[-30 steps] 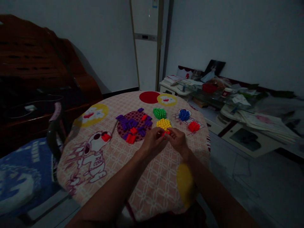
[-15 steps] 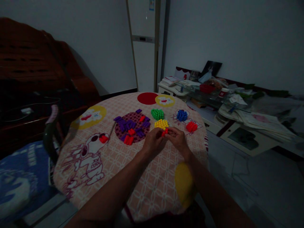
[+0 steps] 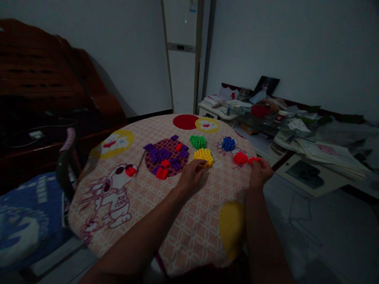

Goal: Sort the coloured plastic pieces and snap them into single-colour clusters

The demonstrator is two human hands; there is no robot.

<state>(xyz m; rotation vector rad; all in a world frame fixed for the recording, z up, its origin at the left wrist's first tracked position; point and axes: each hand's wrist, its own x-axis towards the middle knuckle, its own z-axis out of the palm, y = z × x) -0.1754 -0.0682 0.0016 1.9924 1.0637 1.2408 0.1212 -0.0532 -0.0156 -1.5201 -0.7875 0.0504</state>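
My right hand (image 3: pixel 260 172) is closed on a small red block (image 3: pixel 254 160) at the table's right edge, just right of a cluster of red blocks (image 3: pixel 240 158). My left hand (image 3: pixel 192 176) rests on the cloth with its fingers curled on a small yellow piece, right beside the yellow cluster (image 3: pixel 203 156). Beyond lie a green cluster (image 3: pixel 198 141) and a blue cluster (image 3: pixel 228 143). Loose purple and red blocks (image 3: pixel 166 156) are scattered on a dark round patch to the left. One red block (image 3: pixel 131 171) lies apart on the cartoon dog print.
The round table (image 3: pixel 189 221) wears a pink checked cartoon cloth. A dark chair (image 3: pixel 69 157) stands at its left edge and a wooden sofa behind. A low cabinet (image 3: pixel 266 114) cluttered with papers and cups runs along the right wall. A tall white unit (image 3: pixel 183 55) stands in the corner.
My hands were together in front of the yellow cluster holding a red block. My right hand has moved right with the red block to the red cluster; my left hand stayed near the yellow cluster.
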